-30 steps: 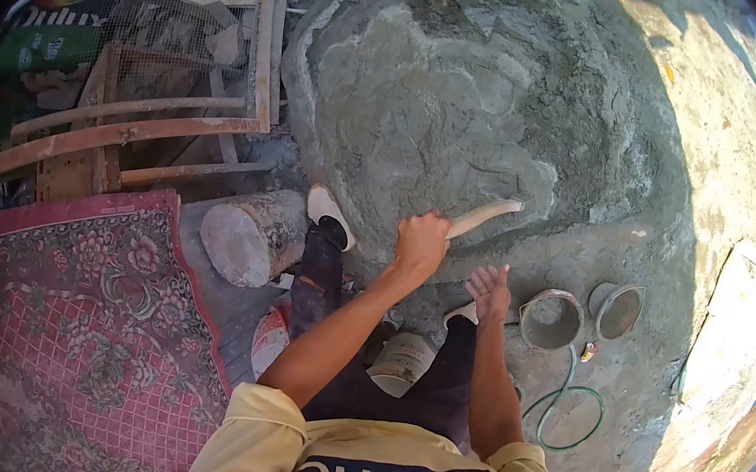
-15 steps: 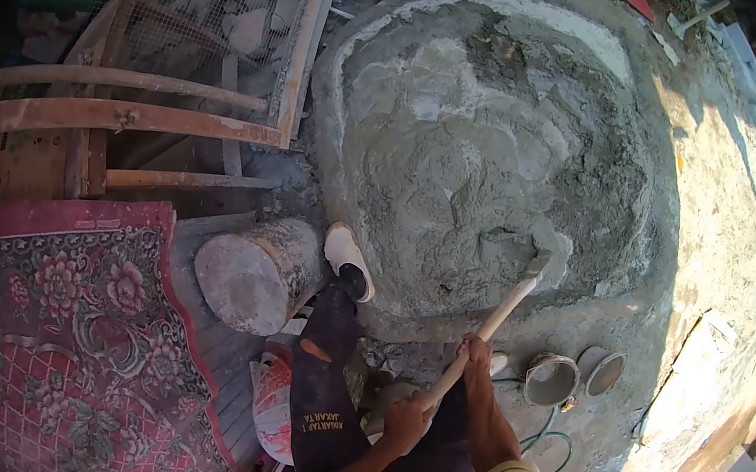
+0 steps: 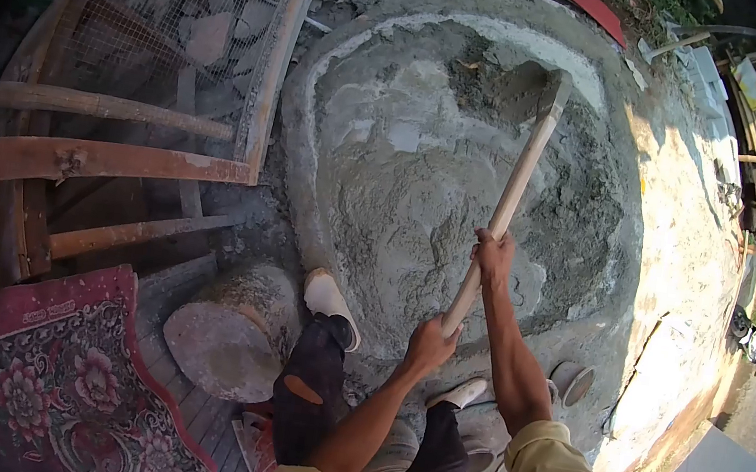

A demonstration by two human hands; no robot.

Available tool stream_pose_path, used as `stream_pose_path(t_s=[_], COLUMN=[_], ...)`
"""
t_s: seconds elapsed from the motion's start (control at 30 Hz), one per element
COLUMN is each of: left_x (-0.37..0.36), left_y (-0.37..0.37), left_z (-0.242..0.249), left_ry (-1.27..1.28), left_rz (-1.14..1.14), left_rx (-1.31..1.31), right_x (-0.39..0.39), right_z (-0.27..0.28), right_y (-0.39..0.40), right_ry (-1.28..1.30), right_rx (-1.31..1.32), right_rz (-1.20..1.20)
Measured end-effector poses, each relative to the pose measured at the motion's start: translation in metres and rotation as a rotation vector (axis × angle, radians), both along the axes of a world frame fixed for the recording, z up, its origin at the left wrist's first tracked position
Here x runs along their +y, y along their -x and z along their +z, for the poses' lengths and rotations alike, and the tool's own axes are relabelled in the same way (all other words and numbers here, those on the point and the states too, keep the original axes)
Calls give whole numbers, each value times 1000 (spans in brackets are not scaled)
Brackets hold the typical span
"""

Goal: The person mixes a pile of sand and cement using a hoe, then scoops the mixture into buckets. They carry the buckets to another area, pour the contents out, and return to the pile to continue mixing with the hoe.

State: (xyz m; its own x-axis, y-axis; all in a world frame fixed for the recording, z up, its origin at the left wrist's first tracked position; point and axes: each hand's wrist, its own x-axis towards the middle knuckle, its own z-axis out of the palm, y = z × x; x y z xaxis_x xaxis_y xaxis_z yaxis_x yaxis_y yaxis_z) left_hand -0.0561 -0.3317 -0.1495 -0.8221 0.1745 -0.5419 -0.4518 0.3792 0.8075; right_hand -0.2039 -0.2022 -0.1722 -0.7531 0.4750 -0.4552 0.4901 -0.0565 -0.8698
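Both my hands are wrapped round the pale wooden handle of a hoe [image 3: 520,183]. My left hand [image 3: 430,346] grips near the handle's lower end, while my right hand [image 3: 493,257] holds it farther up. Away from me, the hoe's blade [image 3: 529,92] is over the far part of a wide bed of wet grey mortar [image 3: 420,203]. Around the bed runs a low, rounded grey rim [image 3: 299,144]. The mortar's surface is lumpy, darker and rougher on the right.
A wooden frame with wire mesh [image 3: 260,77] stands on the left. Close to my shoe [image 3: 330,306] lies a large cement-crusted cylinder [image 3: 236,337]. A red floral carpet [image 3: 81,388] covers the lower left. Buckets [image 3: 576,384] stand on the right, before sunlit ground [image 3: 686,286].
The hoe has swung away from me, its blade going from the near mortar to the far side. Both my hands have reached forward with the handle. The view has shifted.
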Motion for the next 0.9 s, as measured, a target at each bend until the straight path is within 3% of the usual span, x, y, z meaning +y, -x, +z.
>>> stream_pose_path(t_s=[0.13,0.37,0.5,0.6,0.7,0.9], left_x=[-10,-40,-39,-3,0,14], left_y=[106,103,59,-26,-84,-132], left_z=[-24,-47,-14,10,67,114], left_ry=[6,55,-54,-149,-298,-272], left_rz=[32,203,331,520,640,744], left_rx=[113,47,-251,-495,-772,-732], right_x=[-9,-68,-96,-98,-95,-88], right_z=[6,-51,-64,-55,-49,-6], right_y=[109,127,80,1,-76,-118], right_ry=[-67,-23,-117,-169,-152,-61], right_rx=[33,-62,-275,-501,-623,-862], right_rz=[77,263,516,709,850,1005])
